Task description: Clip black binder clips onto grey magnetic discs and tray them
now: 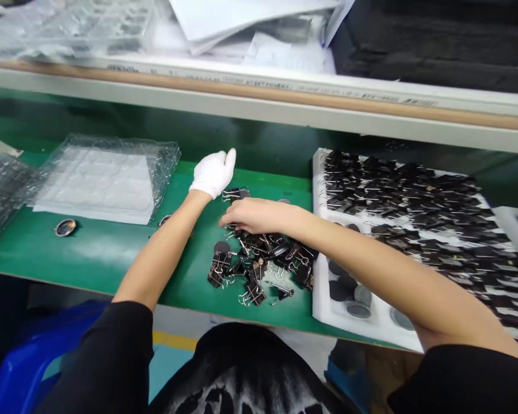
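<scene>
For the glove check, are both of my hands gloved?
No, the left hand wears a white glove, while the right hand shows bare skin.

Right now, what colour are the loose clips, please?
The clips are black and silvery; the head view shows them.

Binder clips (263, 247): loose heap

You have black clips with silver wire handles tangled at mixed angles on the green tabletop (90, 264). Toward you the heap thins; at its left, a dark disc (221, 247) adjoins one clip.
</scene>
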Demonstrator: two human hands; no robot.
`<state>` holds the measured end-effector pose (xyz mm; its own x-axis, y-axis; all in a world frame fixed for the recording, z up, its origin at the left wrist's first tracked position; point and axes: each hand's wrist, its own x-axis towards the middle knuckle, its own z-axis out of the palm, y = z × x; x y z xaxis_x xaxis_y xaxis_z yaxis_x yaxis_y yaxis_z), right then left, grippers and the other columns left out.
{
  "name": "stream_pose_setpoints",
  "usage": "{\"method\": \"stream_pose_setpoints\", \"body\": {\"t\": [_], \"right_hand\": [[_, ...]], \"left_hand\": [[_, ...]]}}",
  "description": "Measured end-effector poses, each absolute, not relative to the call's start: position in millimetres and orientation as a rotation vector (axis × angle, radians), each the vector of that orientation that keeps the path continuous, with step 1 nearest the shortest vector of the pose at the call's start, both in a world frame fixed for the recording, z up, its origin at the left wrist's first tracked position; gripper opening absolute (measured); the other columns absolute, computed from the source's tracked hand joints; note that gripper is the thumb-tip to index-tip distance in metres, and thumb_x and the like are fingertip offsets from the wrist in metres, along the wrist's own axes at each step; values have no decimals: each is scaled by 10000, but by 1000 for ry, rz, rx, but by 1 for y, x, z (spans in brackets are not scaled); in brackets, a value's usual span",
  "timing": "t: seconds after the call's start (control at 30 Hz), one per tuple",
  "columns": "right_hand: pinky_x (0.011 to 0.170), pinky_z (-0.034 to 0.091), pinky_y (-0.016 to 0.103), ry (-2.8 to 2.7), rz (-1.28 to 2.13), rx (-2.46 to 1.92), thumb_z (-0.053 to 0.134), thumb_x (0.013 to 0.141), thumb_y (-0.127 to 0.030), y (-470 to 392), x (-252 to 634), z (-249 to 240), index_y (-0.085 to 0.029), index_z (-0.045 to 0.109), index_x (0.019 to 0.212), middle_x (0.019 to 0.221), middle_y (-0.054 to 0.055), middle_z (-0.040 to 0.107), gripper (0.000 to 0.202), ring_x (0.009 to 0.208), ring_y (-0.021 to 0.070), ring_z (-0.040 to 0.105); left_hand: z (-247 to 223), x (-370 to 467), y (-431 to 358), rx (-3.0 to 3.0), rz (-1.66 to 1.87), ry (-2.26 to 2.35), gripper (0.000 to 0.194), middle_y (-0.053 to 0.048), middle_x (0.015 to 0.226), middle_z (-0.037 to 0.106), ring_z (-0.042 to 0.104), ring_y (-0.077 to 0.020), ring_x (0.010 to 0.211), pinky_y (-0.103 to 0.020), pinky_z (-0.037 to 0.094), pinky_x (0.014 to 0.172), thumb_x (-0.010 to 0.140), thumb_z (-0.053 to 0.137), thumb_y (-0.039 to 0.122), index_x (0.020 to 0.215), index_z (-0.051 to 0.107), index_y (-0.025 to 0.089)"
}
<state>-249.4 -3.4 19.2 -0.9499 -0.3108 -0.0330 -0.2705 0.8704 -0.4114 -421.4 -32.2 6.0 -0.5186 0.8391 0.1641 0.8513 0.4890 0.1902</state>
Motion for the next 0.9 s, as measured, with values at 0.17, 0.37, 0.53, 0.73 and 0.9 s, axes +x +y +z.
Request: {"method": "stream_pose_setpoints", "body": {"t": [0.17,0.37,0.53,0.73,0.9], "right_hand": [[731,457,305,2922,-651,-440,746,891,-136,1,-258,27,-144,725,879,853,57,736,25,815,181,656],[692,510,286,2952,-1472,56,788,846,-275,36,-238,60,-181,692,786,759,7,725,147,721,143,665],[552,503,256,2665,-1667,1334,813,800,-210,78,-237,48,-189,636,658,671,56,712,228,621,134,652],[522,539,295,2432,-1401,1543,844,770,-238,85,-246,12,-199,612,614,685,89,718,282,636,190,686],[923,555,493,2628,-1069,1612,805,785,-546,88,-259,15,-172,699,961,1021,149,735,427,1046,338,677]], "left_hand": [[23,-434,-48,-1824,218,-2894,825,-188,960,771,725,-337,930,-396,523,826,919,197,770,888,763,171],[19,-446,-49,-2214,394,-2731,706,-133,941,775,702,-266,819,-328,465,705,879,304,745,887,760,205],[25,-447,-51,-2289,503,-2739,768,-125,887,756,669,-252,723,-342,452,688,856,277,811,816,745,204],[25,-450,-50,-2449,393,-2737,564,-80,874,769,656,-210,726,-304,447,680,900,369,642,846,724,208],[17,-460,-43,-2334,370,-2855,571,-75,835,760,655,-200,703,-303,455,682,936,311,591,829,714,201]]}}
